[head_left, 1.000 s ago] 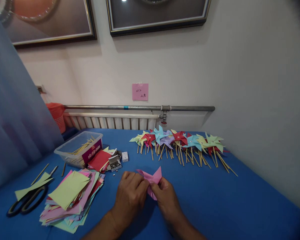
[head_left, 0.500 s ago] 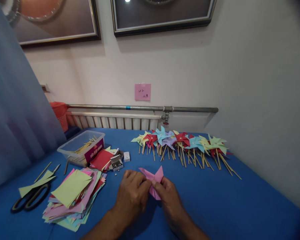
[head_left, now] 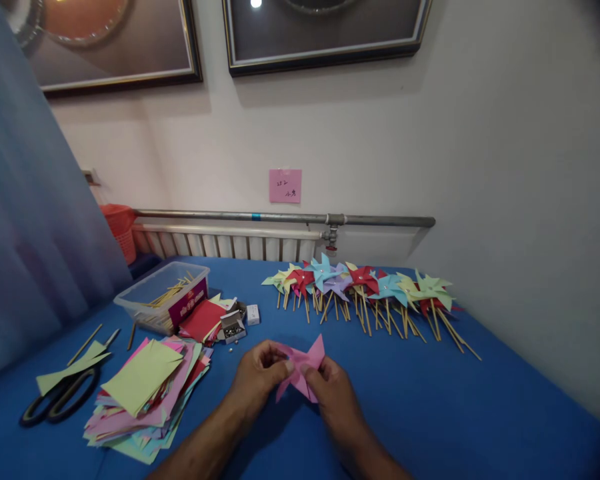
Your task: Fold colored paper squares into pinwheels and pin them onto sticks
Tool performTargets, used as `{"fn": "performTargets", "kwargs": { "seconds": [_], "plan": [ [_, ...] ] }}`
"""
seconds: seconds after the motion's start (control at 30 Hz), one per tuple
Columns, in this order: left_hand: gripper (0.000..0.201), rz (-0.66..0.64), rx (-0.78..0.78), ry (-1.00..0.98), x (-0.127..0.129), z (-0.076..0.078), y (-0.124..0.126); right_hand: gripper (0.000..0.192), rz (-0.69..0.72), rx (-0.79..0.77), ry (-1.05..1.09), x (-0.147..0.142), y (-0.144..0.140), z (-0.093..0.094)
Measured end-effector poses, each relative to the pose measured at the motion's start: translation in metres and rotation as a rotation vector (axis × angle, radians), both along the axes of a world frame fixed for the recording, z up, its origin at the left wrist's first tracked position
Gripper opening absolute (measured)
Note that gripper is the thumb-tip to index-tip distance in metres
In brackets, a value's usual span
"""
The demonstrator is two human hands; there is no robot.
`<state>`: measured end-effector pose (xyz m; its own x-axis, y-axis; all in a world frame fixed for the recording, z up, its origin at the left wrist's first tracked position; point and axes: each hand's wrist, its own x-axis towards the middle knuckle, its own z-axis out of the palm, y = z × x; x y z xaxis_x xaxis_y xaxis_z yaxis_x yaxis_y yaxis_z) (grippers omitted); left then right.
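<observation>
Head view: a pink paper pinwheel (head_left: 303, 368) is being held just above the blue table (head_left: 430, 413), near its front edge, between both hands. The left hand (head_left: 257, 373) is being closed on the pinwheel's left side, fingertips pinching at the centre; the right hand (head_left: 331, 393) is being closed on its lower right part, thumb pressed toward the middle. Judgement: the corner flaps are being gathered at the centre, so the pinch is best being kept tight on the overlap with the flaps stacked squarely, and the curved blades are not being creased flat; whether a pin is already through cannot be told. Containers: a clear plastic tub (head_left: 163, 293) is being used left of centre, with wooden sticks (head_left: 167, 292) lying inside and a maroon label on its wall. Just right of it, a small open box (head_left: 231, 327) is holding small metal pieces, likely pins, with a few loose ones beside it; a small white box (head_left: 253, 313) is sitting shut nearby, contents hidden. An orange basket (head_left: 117, 227) is standing at the far left by the radiator, contents not visible. Elsewhere, a stack of coloured paper squares (head_left: 145, 390) is lying beside scissors (head_left: 55, 400), and finished pinwheels (head_left: 365, 283) are lined up along the far side.
</observation>
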<state>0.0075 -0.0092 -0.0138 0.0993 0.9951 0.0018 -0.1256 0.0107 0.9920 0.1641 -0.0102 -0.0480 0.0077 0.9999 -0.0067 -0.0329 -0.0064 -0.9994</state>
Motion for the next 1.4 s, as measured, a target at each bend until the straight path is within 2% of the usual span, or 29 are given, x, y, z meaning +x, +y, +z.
{"fn": "performTargets", "kwargs": {
  "seconds": [0.07,0.17,0.3,0.47,0.6,0.8,0.97,1.23,1.4],
  "plan": [
    [0.040,0.009,-0.032,-0.087,0.004,-0.006,0.003,0.030,0.000,0.000,-0.047,-0.002,-0.001,0.002],
    [0.045,0.073,-0.074,-0.107,0.006,-0.009,0.005,0.025,0.017,-0.011,-0.073,-0.005,-0.004,0.007],
    [0.042,0.098,-0.080,-0.137,0.004,-0.009,0.007,0.023,0.024,-0.025,-0.093,-0.007,-0.004,0.008],
    [0.043,0.059,-0.071,-0.128,0.003,-0.020,0.010,0.026,0.041,-0.049,-0.094,-0.009,-0.003,0.003],
    [0.040,0.060,-0.065,-0.111,0.002,-0.025,0.012,0.027,0.070,-0.037,-0.079,-0.007,-0.005,0.007],
    [0.039,0.102,-0.071,-0.116,0.002,-0.021,0.013,0.035,0.169,-0.007,0.033,-0.006,-0.006,0.013],
    [0.039,0.076,-0.072,-0.156,0.003,-0.017,0.011,0.033,0.150,-0.050,0.094,-0.008,-0.002,0.009],
    [0.039,0.009,-0.108,-0.175,0.002,0.002,0.003,0.035,0.142,-0.075,0.134,-0.007,-0.003,0.013],
    [0.032,-0.007,-0.092,-0.211,0.003,0.000,0.003,0.033,0.093,-0.105,0.087,-0.005,0.000,0.009]
  ]
}}
